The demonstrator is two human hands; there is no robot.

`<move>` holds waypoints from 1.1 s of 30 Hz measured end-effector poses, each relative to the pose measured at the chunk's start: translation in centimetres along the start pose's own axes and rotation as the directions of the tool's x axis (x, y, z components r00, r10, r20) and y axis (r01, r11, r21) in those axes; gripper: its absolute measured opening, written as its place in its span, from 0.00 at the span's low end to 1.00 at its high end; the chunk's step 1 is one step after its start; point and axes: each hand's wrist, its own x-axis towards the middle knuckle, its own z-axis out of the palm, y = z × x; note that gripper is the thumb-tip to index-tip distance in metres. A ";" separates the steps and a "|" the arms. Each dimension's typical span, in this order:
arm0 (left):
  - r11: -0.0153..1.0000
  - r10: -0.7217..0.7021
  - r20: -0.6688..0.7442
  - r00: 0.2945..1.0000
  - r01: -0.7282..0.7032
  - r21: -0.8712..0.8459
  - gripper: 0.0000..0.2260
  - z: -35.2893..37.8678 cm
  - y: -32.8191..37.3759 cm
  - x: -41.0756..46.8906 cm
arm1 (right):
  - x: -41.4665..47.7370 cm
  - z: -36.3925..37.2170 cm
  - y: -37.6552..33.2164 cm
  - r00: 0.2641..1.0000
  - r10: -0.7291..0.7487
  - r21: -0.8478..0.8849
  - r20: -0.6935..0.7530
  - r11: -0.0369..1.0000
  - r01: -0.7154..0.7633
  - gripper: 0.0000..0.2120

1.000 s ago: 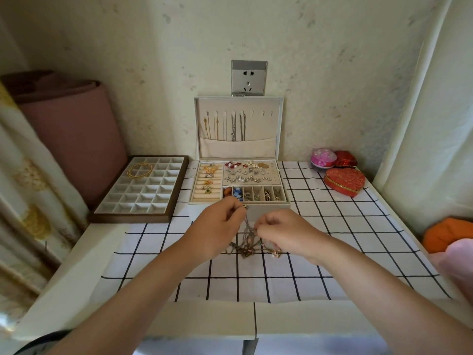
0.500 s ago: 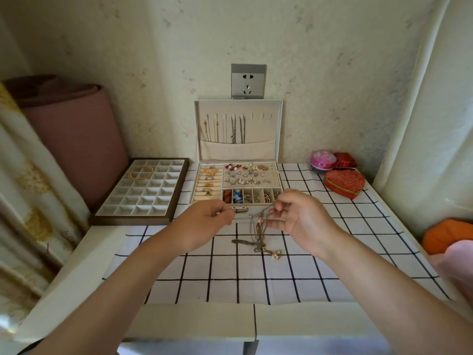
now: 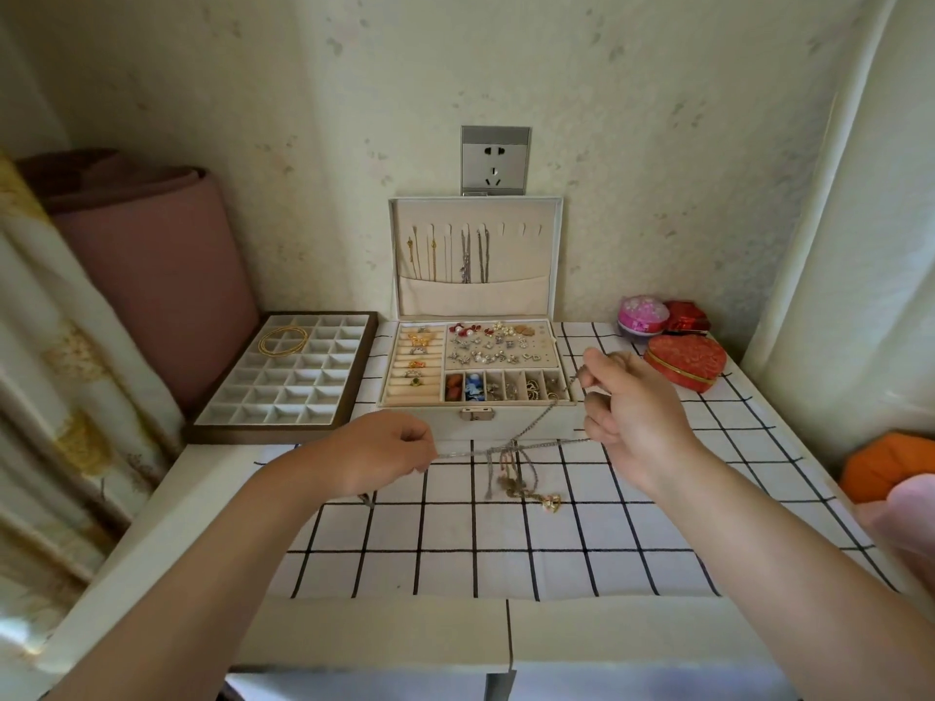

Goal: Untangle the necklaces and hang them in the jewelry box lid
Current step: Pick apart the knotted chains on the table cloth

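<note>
A knot of thin necklaces [image 3: 513, 468] hangs just above the checked cloth in front of the white jewelry box [image 3: 475, 366]. My left hand [image 3: 377, 455] pinches one chain end at the left. My right hand [image 3: 630, 412] is raised to the right and pinches another chain, which runs taut down to the knot. A gold pendant [image 3: 551, 502] dangles at the tangle's lower end. The box's upright lid [image 3: 475, 255] holds several necklaces on its left hooks, their lower ends tucked in a pocket; the right hooks are bare.
A brown tray with white compartments [image 3: 288, 382] and a gold bangle lies left of the box. A red heart-shaped box [image 3: 685, 361], a pink round box [image 3: 642, 313] and a small red box [image 3: 685, 316] sit at the back right. Curtains flank both sides.
My hands have moved apart, left hand leftward, right hand up and to the right. The chains are stretched between them and the tangle has spread out.
</note>
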 end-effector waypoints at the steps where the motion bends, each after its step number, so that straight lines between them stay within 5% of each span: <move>1: 0.998 -0.018 0.003 1.000 0.018 0.053 0.12 -0.1 -0.1 0.0 | 0.0 0.0 0.0 1.000 -0.021 -0.049 -0.011 0.999 0.020 0.13; 6: 0.948 -0.166 0.059 0.984 0.143 0.285 0.10 -1.0 -0.3 -0.3 | 0.1 -0.1 0.3 0.968 -0.206 -0.415 -0.144 0.901 0.130 0.13; 10: 0.875 -0.285 0.067 0.956 0.231 0.425 0.09 -1.3 -1.0 -0.3 | 0.0 -0.8 0.4 0.960 -0.280 -0.860 -0.016 0.494 0.130 0.16; 14: 0.814 -0.349 0.014 0.937 0.295 0.500 0.09 -1.0 -1.4 -0.3 | -0.3 -1.3 1.4 0.989 -0.138 -0.999 0.046 -0.014 0.045 0.14; 20: 0.760 -0.253 -0.093 0.963 0.257 0.597 0.05 0.3 -1.7 0.1 | -1.0 -0.8 2.3 0.989 -0.039 -0.944 0.141 -0.306 0.123 0.05; 25: 0.760 -0.089 -0.139 0.986 0.157 0.630 0.07 1.3 -1.2 0.2 | -2.0 0.6 3.4 0.956 -0.013 -0.850 0.293 -0.461 0.254 0.11; 28: 0.885 0.011 -0.058 0.998 0.017 0.466 0.06 2.4 0.3 0.2 | -2.4 1.3 3.8 0.918 -0.047 -0.810 0.393 -0.490 0.322 0.12; 31: 0.915 0.040 0.018 0.999 -0.044 0.402 0.06 3.7 1.6 0.3 | -2.7 1.8 4.3 0.848 -0.110 -0.782 0.519 -0.461 0.419 0.11; 33: 0.898 0.036 0.022 0.999 -0.042 0.439 0.06 4.3 2.1 0.6 | -2.6 1.8 4.9 0.775 -0.114 -0.758 0.621 -0.336 0.559 0.08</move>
